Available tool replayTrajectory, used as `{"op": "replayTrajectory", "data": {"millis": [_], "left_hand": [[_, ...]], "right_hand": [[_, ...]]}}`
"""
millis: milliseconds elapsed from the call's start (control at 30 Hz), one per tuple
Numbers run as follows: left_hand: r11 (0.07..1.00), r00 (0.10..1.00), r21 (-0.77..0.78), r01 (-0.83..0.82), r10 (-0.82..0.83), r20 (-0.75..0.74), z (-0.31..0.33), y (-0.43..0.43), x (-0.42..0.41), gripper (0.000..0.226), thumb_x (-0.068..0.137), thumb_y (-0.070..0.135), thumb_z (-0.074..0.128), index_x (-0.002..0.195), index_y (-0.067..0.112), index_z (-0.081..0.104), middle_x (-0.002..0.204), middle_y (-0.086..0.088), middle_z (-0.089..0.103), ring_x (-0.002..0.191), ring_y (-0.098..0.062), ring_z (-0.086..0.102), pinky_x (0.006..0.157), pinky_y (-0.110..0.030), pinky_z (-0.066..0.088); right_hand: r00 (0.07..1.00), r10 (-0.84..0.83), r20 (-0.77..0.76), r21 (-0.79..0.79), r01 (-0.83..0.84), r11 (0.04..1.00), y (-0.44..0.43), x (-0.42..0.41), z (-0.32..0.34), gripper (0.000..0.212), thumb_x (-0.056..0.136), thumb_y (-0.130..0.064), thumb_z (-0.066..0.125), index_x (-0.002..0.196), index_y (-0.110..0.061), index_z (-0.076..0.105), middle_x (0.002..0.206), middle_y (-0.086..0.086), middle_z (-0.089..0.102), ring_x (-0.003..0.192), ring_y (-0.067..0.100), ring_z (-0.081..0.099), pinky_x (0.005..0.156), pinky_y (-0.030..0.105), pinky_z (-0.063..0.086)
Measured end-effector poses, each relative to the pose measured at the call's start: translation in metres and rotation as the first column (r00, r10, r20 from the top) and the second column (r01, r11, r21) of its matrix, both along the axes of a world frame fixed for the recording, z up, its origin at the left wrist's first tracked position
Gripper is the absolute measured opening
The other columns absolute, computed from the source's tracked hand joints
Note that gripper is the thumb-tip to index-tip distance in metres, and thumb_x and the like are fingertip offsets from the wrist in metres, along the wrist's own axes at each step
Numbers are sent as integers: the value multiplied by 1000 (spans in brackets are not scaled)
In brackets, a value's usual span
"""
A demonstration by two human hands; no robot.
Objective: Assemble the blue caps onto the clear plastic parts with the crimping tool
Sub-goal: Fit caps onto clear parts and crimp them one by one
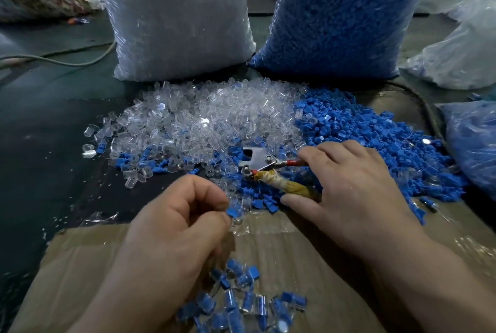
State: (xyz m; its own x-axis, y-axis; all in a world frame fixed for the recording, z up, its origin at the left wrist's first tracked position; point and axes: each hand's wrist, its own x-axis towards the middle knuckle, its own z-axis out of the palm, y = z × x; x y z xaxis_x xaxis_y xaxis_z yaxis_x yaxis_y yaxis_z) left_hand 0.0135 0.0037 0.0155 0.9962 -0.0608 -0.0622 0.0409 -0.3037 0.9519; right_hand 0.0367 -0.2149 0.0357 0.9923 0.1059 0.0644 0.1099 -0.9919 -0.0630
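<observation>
Dozens of finished pieces [241,303], clear shells with blue caps pressed in, lie heaped at the near edge of a taped cardboard sheet [308,252], probably to keep them apart from unworked stock. Just beyond, the left hand [174,214] curls its fingers and pinches one blue cap [231,212] between thumb and forefinger, seemingly ready to seat it. Beside it, the right hand [357,187] wraps thumb and fingers around the handles of the crimping tool [271,169], whose metal head rests among the parts, within easy reach of both. Around the sheet's far edge spread a heap of clear plastic parts [214,118] and, to its right, loose blue caps [375,139]. Behind stand two refill bags: a clear-parts bag [174,16] and a blue-caps bag [343,10].
</observation>
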Motion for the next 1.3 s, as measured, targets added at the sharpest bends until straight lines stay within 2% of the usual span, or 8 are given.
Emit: {"op": "replayTrajectory", "data": {"millis": [200, 367, 500, 833, 933, 1100, 1233, 1300], "left_hand": [[994, 990, 104, -40, 26, 138, -2, -4, -3, 21, 79, 29, 71, 88, 47, 65, 65, 7, 69, 48, -4, 59, 48, -12, 48], [992, 975, 125, -16, -13, 223, -7, -9, -8, 7, 90, 35, 66, 94, 41, 67, 68, 2, 70, 54, -18, 65, 50, -43, 58], [983, 959, 182, 20, -70, 276, -2, -8, -11, 18, 78, 40, 66, 95, 46, 67, 68, 12, 70, 52, -6, 63, 46, -19, 51], [987, 968, 133, 92, -120, 222, 7, 3, -4, 59, 83, 73, 41, 80, 19, 65, 71, -5, 65, 65, -20, 63, 54, -33, 50], [984, 967, 82, 159, -172, 187, 5, 5, -3, 54, 81, 72, 45, 78, 21, 63, 62, 2, 60, 54, -10, 57, 47, -24, 47], [969, 945, -30, 246, -233, 228, 3, 7, -3, 46, 81, 72, 59, 81, 26, 64, 60, 3, 54, 50, -11, 48, 46, -30, 39], [938, 813, 201, 282, -345, 469, 6, 4, -2, 22, 94, 52, 55, 91, 31, 63, 81, 7, 60, 66, -14, 59, 56, -18, 46], [921, 798, 260, 289, -382, 466, 9, 7, -3, 14, 91, 46, 60, 89, 33, 64, 81, 10, 61, 68, -13, 61, 56, -18, 47]], "right_hand": [[951, 136, 278, 186, -192, 963, 14, -18, 4, 44, 88, -60, 41, 114, -28, 59, 107, -10, 63, 101, 12, 55, 91, 35, 45], [873, 374, 314, 182, -442, 879, 33, -27, -3, 23, 95, -41, 50, 89, -24, 63, 82, -7, 59, 74, 15, 55, 71, 34, 42], [878, 350, 328, 192, -425, 885, 31, -28, -3, 17, 96, -32, 52, 89, -21, 64, 79, -6, 58, 71, 16, 54, 68, 36, 41], [844, 371, 388, 278, -491, 826, 39, -31, -4, 19, 98, -23, 49, 88, -13, 62, 81, -1, 57, 73, 18, 51, 66, 38, 42], [854, 361, 374, 300, -479, 825, 43, -32, 0, 19, 98, -22, 49, 87, -13, 61, 79, -2, 54, 71, 17, 49, 65, 35, 42], [968, 246, 43, 611, -220, 761, 47, -38, 7, 29, 89, -53, 35, 80, -30, 50, 73, -12, 53, 65, 6, 50, 57, 36, 45], [826, 343, -448, 890, 373, 264, 44, -34, 15, 21, 72, -36, 49, 60, -19, 52, 52, -4, 47, 48, 12, 42, 46, 30, 34], [786, 389, -480, 871, 374, 318, 39, -33, 18, 20, 71, -32, 48, 58, -19, 54, 51, -2, 50, 46, 13, 41, 43, 27, 33]]}}
